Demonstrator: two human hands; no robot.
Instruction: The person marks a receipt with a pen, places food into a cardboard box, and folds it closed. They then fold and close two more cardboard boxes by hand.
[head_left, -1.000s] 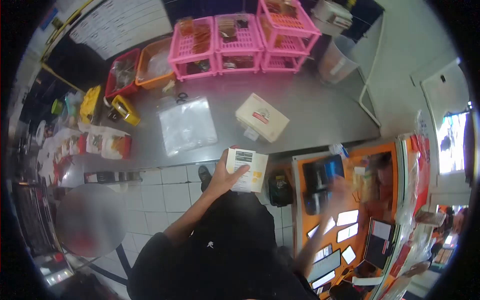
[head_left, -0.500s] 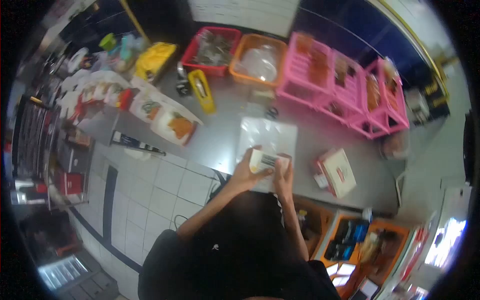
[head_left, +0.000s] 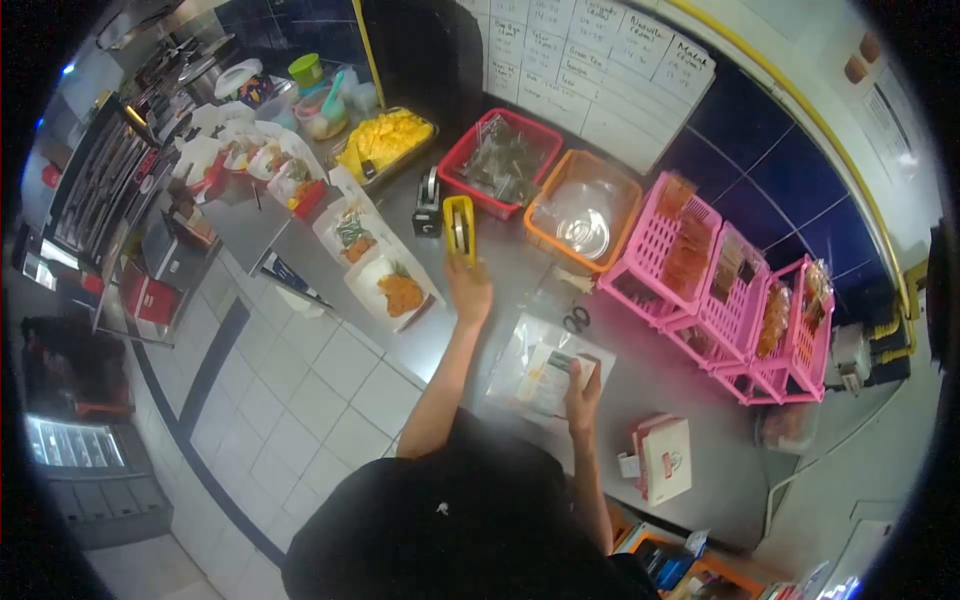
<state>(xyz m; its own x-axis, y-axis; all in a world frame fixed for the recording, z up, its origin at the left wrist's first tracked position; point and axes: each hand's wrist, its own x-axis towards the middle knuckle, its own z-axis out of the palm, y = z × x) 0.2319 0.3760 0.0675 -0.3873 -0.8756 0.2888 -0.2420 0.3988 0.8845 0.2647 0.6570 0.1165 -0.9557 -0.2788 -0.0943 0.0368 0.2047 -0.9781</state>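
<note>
From where I stand, taking twelve as straight ahead of the person's chest, the nearest thing held is at two o'clock: a printed packet (head_left: 549, 373), with the right hand (head_left: 582, 395) closed on its right end, thumb on top. It lies over a stack of clear bags (head_left: 508, 370) on the metal desk (head_left: 640, 375); I can't tell whether it rests on them or is held just above. I'd keep that thumb firm but light, so the packet neither bends nor skates on the slick plastic.

The two hands are well apart. At twelve, the left hand (head_left: 471, 290) is at the near end of a yellow tape holder (head_left: 459, 220); its fingers are blurred, and I can't tell whether they grip it. A light holder like that could slide, I think, so a straight, even movement suits it, fingertips clear of any cutting edge.

Scissors (head_left: 577, 319) lie at one o'clock, just past the bags, and a white box (head_left: 668, 455) sits at three. Just short of twelve, an open food tray (head_left: 405, 320) stands near the left wrist, so the elbow is best kept in. Farther off are a red basket (head_left: 480, 197) at twelve, an orange basket (head_left: 575, 256) at one and pink racks (head_left: 645, 298) at two.
</note>
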